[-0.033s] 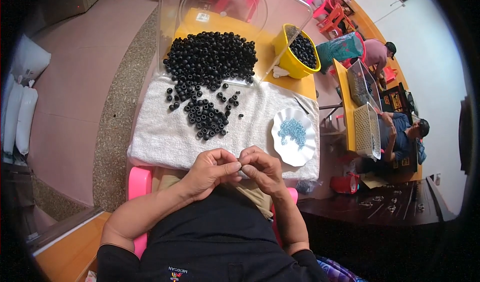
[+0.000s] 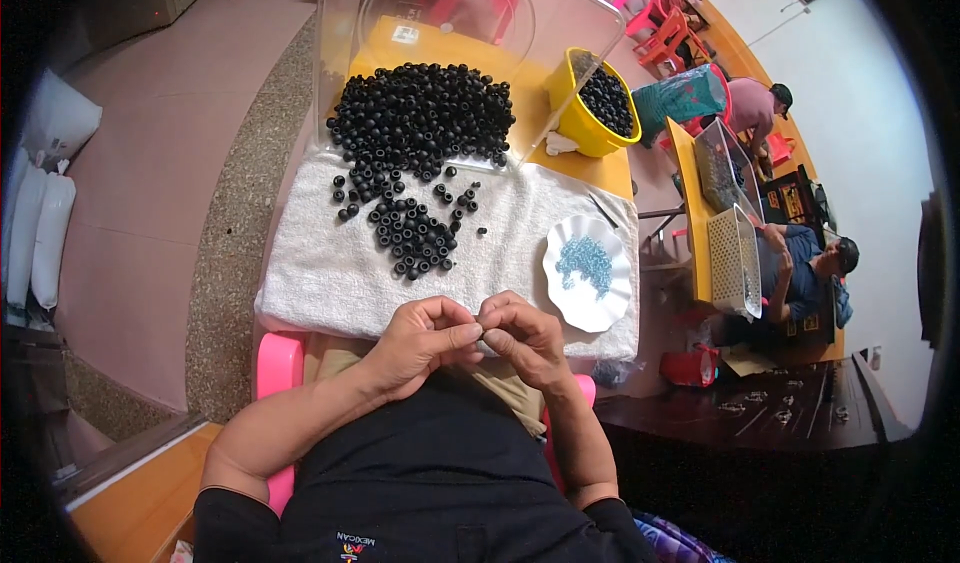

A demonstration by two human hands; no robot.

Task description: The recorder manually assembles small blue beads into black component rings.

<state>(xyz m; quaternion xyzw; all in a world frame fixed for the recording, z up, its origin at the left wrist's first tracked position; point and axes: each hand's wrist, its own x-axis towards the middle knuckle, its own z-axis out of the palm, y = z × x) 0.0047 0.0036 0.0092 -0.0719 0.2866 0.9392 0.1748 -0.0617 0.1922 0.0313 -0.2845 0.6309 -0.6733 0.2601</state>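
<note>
At the towel's near edge my left hand and my right hand meet, thumbs and forefingers pinched together. Something small and dark shows between the fingertips, mostly covered by them. Beyond the hands, a loose cluster of round black beads with holes lies on the white towel. A larger heap of the same beads fills the mouth of a clear plastic bin tipped toward me. To the right of my hands, a white scalloped plate carries small light-blue pieces.
A yellow tub of dark beads stands at the table's far right. A thin dark tool lies above the plate. On the right, a co-worker sits by a perforated basket. White sacks stand at the far left.
</note>
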